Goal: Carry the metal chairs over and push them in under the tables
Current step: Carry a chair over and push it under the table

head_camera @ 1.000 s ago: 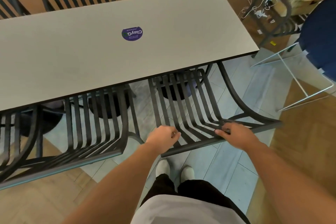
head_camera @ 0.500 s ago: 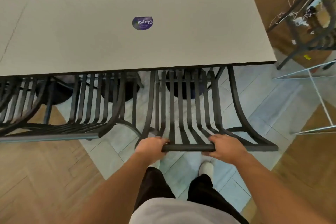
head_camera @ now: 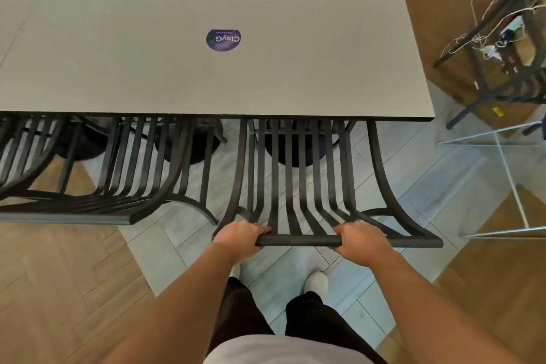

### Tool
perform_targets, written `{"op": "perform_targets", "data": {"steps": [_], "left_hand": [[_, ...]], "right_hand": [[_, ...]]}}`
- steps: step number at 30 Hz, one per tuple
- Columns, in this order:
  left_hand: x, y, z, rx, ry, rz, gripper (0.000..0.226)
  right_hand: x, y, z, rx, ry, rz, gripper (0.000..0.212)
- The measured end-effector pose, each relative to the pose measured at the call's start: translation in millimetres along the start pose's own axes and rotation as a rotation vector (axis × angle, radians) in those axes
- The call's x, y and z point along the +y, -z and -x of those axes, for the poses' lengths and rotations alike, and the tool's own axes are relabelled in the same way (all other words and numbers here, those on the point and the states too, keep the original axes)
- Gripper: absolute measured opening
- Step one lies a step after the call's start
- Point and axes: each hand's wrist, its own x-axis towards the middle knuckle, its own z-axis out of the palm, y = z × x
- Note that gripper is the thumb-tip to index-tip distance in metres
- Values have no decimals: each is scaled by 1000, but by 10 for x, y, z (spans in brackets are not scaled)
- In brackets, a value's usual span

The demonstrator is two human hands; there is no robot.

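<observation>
Both hands, left hand and right hand, are clamped around the chair top rail at lower centre. Seat lies partly under the table; pushing-in step judged underway. Next: a straight forward push, square to the table edge.

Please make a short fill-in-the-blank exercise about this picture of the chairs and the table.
1. Both hands grip the top ___ of the black slatted metal chair.
2. The round purple sticker lies on the grey ___.
3. The left hand and right hand hold the ___ chair.

Missing words: rail; table; same
</observation>
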Motion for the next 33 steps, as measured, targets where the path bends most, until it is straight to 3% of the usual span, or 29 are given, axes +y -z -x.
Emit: {"op": "perform_targets", "data": {"steps": [13, 27, 30, 33], "left_hand": [[-8, 278, -309, -16, -5, -30, 49], [-37, 246, -305, 12, 29, 20, 48], [11, 212, -308, -16, 82, 26, 60], [107, 255, -251, -42, 120, 83, 90]], "right_hand": [[125, 301, -320, -88, 0, 84, 37], [137, 228, -356, -55, -6, 27, 38], [195, 237, -350, -77, 6, -54, 54], [309, 285, -307, -99, 47, -172, 69]]}}
